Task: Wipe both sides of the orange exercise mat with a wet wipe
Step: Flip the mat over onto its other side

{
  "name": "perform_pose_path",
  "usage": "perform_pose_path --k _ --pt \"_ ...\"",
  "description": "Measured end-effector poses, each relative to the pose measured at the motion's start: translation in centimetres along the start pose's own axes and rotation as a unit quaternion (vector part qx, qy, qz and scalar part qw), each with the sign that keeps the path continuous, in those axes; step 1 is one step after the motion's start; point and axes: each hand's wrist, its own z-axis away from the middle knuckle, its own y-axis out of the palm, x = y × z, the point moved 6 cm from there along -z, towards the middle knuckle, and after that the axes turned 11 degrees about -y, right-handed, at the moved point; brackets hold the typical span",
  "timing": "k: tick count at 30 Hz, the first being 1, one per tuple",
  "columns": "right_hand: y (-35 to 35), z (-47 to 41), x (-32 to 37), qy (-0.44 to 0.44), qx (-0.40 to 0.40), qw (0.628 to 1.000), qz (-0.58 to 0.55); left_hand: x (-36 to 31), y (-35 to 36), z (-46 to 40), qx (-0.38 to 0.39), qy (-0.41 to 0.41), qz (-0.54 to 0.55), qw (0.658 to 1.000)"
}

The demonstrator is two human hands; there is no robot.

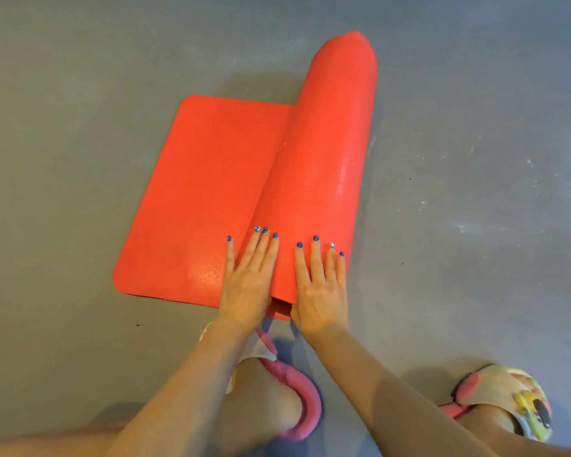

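The orange exercise mat (198, 199) lies on the grey floor, partly rolled. Its flat part spreads to the left, and a thick roll (323, 166) runs away from me on the right. My left hand (249, 278) presses flat, fingers straight, across the seam where the roll meets the flat part. My right hand (322, 285) presses flat on the near end of the roll, fingers straight. No wet wipe shows in view.
Grey floor (80, 127) surrounds the mat, with pale scuffs and specks to the right (475, 192). My feet in pink-edged slippers sit near the bottom, one below the hands (297, 400), one at the lower right (508, 400).
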Motion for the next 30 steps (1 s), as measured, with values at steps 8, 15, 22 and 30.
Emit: perform_pose_path --k 8,15,22,30 --pt "1.6 1.9 -1.5 0.119 0.112 0.986 -0.033 3.8 0.0 -0.4 0.038 -0.043 -0.050 0.997" --pt "-1.1 2.3 -5.9 0.033 0.115 0.990 0.080 -1.6 0.0 -0.8 0.079 -0.037 -0.077 0.993" --pt "-7.0 2.6 -15.1 -0.034 0.077 0.976 0.198 -11.2 -2.0 -3.6 0.055 -0.031 -0.031 0.998" --pt "-11.4 9.0 -21.1 -0.040 0.070 0.967 0.240 -21.3 -2.5 -3.1 0.057 0.069 -0.011 0.996"
